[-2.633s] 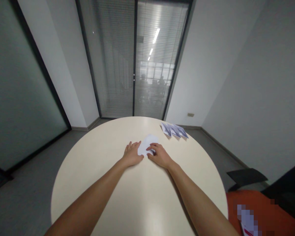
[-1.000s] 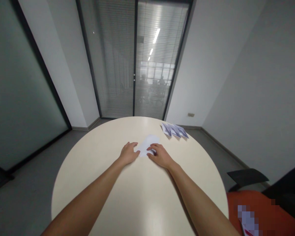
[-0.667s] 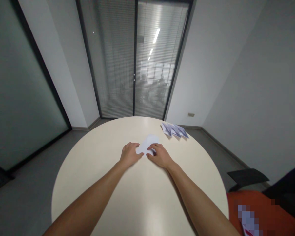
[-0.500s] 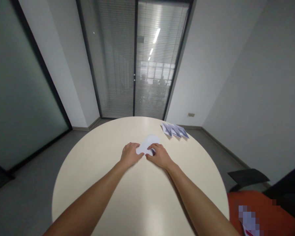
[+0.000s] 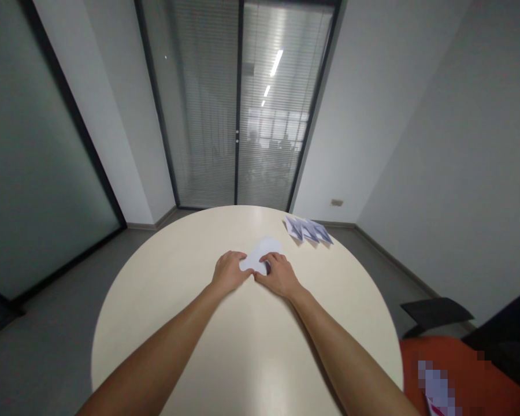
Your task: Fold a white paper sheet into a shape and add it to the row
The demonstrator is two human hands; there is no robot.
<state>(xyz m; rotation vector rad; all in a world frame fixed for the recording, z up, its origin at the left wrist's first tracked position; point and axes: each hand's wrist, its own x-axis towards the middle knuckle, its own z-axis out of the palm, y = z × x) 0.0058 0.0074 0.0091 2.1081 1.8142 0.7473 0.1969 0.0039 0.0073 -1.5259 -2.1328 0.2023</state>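
Observation:
A white sheet of paper (image 5: pixel 255 257) lies near the middle of the round table, between my two hands. My left hand (image 5: pixel 230 271) grips its left side, with the thumb at the near edge and the fingers curled at the far side. On the right, my right hand (image 5: pixel 281 274) pinches the paper's near edge, the index finger bent over it and the thumb close to the left thumb. Part of the paper is hidden under the right fingers, so any fold there cannot be made out.
Several folded paper pieces (image 5: pixel 308 230) stand in a row at the table's far right edge. The pale round table (image 5: pixel 164 300) fills the foreground. An orange chair (image 5: pixel 472 375) with a black armrest (image 5: pixel 437 310) is at the lower right, a blurred item on its seat.
My right hand has shifted slightly left, bringing its thumb closer to the left thumb. The left hand and the row of folded papers look the same.

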